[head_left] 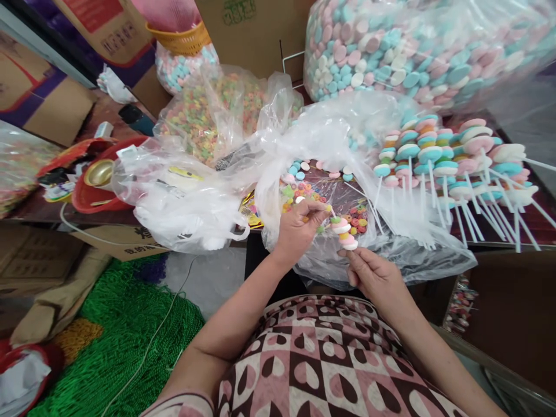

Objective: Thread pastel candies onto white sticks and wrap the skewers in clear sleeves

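A marshmallow skewer (343,231), stacked with pink, white and coloured pieces, slants between my two hands. My right hand (376,278) is closed around its lower end, where the fingers cover the stick. At the upper tip, my left hand (299,229) pinches a small yellow candy ring (329,208). Under and beside the hands, small coloured candy rings (358,219) lie on clear plastic. Behind them are loose pastel marshmallow discs (297,169). Finished-looking marshmallow skewers (434,153) with white sticks are piled to the right.
A large bag of pastel marshmallows (391,52) stands at the back right. A bag of candy rings (217,110) sits behind crumpled white plastic bags (186,202). On the left is a red basin (91,191). Green cords (130,324) cover the floor at lower left.
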The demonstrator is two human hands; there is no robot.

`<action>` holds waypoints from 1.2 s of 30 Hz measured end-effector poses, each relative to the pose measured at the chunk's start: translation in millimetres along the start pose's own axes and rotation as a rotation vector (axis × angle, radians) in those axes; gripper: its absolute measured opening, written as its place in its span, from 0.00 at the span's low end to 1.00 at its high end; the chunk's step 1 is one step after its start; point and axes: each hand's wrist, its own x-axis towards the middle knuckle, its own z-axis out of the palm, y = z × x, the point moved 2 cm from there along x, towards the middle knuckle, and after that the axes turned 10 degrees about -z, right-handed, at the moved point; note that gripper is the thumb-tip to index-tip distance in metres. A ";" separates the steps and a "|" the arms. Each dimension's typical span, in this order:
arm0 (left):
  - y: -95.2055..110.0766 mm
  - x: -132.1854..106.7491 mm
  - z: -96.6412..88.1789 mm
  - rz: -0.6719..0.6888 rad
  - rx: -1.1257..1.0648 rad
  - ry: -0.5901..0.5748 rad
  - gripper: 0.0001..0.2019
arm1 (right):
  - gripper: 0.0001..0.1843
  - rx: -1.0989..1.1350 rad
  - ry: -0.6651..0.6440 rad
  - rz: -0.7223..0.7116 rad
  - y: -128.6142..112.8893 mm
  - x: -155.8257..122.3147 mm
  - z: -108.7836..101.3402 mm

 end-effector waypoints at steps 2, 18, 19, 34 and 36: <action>0.6 -0.9 -1.3 0.084 0.107 0.015 0.10 | 0.22 -0.007 -0.019 0.010 -3.5 -0.7 -0.4; -5.9 -9.3 4.2 0.237 0.350 -0.074 0.06 | 0.25 0.281 0.060 0.146 -8.9 0.7 4.3; -5.4 -11.0 5.8 0.245 0.343 -0.113 0.07 | 0.26 0.300 0.076 0.148 -7.9 2.4 4.9; 5.7 98.0 -29.3 0.162 0.856 0.067 0.05 | 0.20 0.420 0.229 0.054 -1.6 10.6 -2.7; -2.4 122.1 -31.4 0.189 0.794 0.101 0.02 | 0.21 0.406 0.224 0.054 -1.8 9.4 -2.2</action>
